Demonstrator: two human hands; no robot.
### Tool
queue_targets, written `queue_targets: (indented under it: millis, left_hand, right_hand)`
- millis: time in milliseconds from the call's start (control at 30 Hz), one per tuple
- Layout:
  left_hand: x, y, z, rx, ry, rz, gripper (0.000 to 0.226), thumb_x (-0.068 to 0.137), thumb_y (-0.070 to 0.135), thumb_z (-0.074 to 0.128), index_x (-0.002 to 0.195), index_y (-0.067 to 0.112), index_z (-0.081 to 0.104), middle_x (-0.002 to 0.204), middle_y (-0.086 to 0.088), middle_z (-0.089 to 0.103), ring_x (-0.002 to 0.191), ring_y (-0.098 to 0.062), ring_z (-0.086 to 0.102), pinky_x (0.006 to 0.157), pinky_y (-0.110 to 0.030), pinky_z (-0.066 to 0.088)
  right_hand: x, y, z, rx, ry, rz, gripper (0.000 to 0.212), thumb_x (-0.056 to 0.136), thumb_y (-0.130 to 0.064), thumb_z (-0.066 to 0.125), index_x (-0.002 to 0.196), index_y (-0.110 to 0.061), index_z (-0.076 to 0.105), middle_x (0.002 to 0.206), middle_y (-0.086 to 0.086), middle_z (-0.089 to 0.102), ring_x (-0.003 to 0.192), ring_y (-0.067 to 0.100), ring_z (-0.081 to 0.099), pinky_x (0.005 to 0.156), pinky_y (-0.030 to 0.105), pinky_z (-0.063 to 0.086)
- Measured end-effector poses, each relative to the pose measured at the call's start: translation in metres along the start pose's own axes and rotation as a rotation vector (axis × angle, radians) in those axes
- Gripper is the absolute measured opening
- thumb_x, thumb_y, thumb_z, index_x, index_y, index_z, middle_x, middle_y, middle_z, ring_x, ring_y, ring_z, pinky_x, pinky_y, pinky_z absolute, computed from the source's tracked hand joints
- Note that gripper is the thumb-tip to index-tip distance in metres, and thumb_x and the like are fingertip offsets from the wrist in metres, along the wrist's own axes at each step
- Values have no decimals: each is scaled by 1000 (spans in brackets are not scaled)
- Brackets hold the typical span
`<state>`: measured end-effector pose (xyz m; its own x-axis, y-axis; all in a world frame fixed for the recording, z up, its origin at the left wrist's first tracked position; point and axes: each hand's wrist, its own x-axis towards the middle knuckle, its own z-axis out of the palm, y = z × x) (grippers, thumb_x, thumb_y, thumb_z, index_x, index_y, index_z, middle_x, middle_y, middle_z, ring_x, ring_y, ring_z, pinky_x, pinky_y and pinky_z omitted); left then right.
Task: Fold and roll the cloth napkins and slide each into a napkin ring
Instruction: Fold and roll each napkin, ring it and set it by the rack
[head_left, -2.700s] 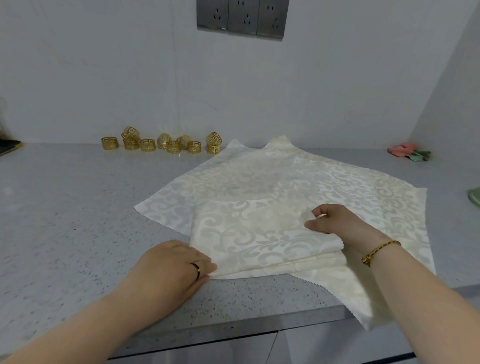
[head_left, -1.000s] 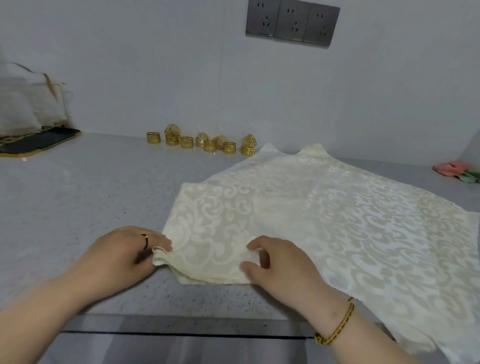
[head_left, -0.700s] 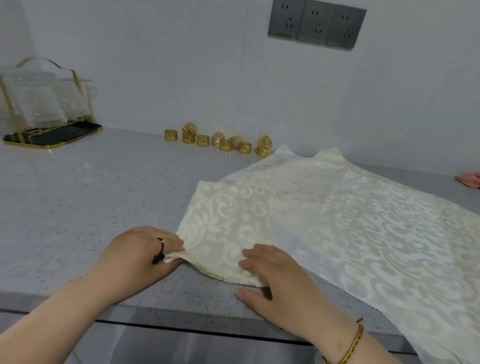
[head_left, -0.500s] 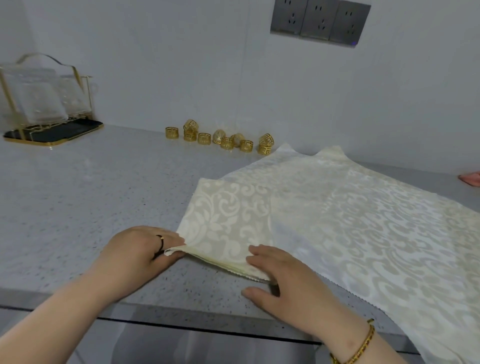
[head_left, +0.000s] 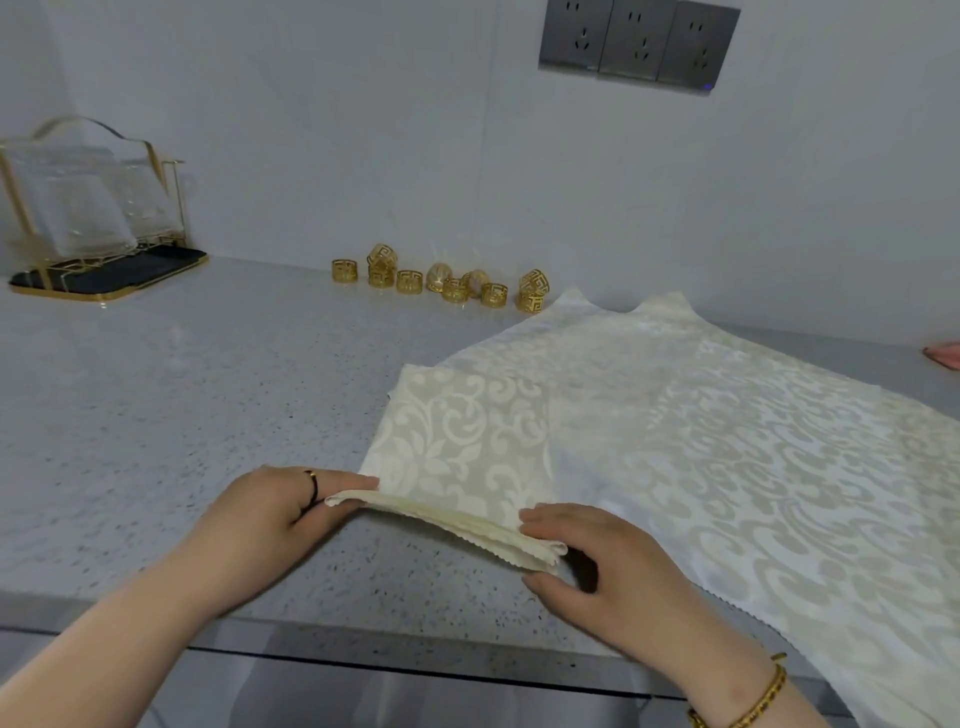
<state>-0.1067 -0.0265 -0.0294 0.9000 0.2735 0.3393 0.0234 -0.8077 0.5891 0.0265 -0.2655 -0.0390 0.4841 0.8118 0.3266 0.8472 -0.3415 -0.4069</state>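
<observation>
Here I see the folded napkin (head_left: 457, 447) lying on the left part of the spread napkins (head_left: 753, 467), on the grey surface (head_left: 182, 395). The left hand (head_left: 275, 512) pinches its near left corner, fingers curled on the layered edge. The right hand (head_left: 597, 566) grips the near right corner, fingers on top, thumb below. This near edge is raised a little. The gold napkin rings (head_left: 447, 280) stand by the wall, well apart.
</observation>
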Motion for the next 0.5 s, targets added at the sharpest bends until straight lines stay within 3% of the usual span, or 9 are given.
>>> queue_targets:
  millis: [67, 100, 167, 233, 333, 500]
  left_hand:
    - [0, 4, -1, -49, -4, -17, 8, 58, 85, 34, 66, 84, 37, 69, 59, 42, 80, 35, 44, 73, 7, 34]
    - [0, 3, -1, -90, 3, -28, 10, 68, 74, 44, 64, 81, 40, 69, 56, 46, 80, 33, 47, 72, 6, 34]
    - [1, 2, 0, -175, 50, -46, 47, 85, 34, 61, 60, 73, 52, 68, 46, 57, 77, 26, 53, 70, 5, 36]
    - [2, 0, 2, -217, 43, -106, 53, 84, 14, 62, 59, 60, 62, 69, 34, 65, 72, 18, 59, 67, 3, 38]
    - [6, 3, 4, -236, 75, -187, 36, 83, 14, 63, 57, 37, 71, 63, 21, 68, 62, 10, 60, 60, -1, 40]
    - [15, 2, 7, -78, 103, -245, 22, 84, 24, 62, 64, 31, 61, 53, 14, 62, 54, -4, 55, 60, -22, 39]
  right_hand:
    - [-2, 4, 3, -49, 174, -47, 39, 70, -44, 49, 95, -24, 71, 98, -23, 67, 105, -5, 48, 88, -11, 20]
    - [-1, 4, 2, -23, 207, -11, 38, 70, -44, 48, 90, -23, 72, 91, -24, 67, 101, -5, 50, 86, -10, 23]
    - [-1, -2, 0, 92, 152, 83, 42, 72, -50, 46, 86, -21, 73, 81, -31, 62, 97, -11, 50, 81, -3, 33]
    - [1, -6, -4, 162, 110, 167, 32, 82, -41, 54, 75, -14, 69, 68, -16, 62, 82, -1, 53, 68, 9, 39]
    - [12, -9, -9, 308, 191, 331, 38, 85, -24, 59, 52, -13, 44, 46, -6, 41, 52, 5, 42, 51, 15, 31]
    - [24, -11, 2, 338, 230, 429, 30, 83, -14, 57, 59, -13, 39, 55, -5, 35, 50, 6, 34, 52, 17, 31]
